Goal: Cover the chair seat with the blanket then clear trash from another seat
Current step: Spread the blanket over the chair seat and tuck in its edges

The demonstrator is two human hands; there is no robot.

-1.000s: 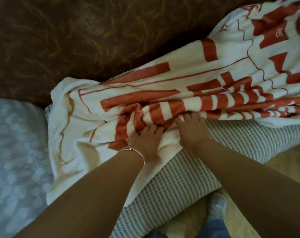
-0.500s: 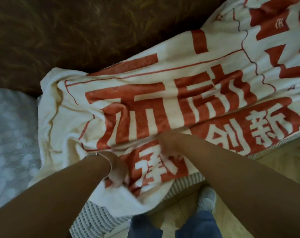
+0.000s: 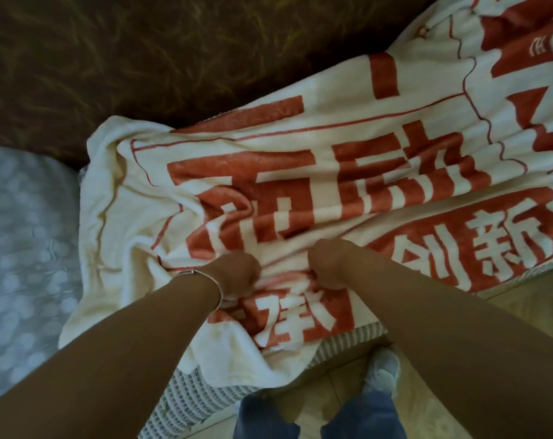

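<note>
Blanket (image 3: 348, 160) spread over chair seat (image 3: 186, 403), front edge hanging past cushion. Left hand (image 3: 237, 274) and right hand (image 3: 330, 264) both fisted on bunched fleece, mid-front. Looks soft, light, limp, wrinkles easily; best gripped at edges or corners.

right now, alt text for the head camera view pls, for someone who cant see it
Seen from above, a left hand and right hand grip a cream blanket with large red characters, bunching it over a white waffle-textured seat cushion. A dark brown backrest fills the top of the view.
</note>
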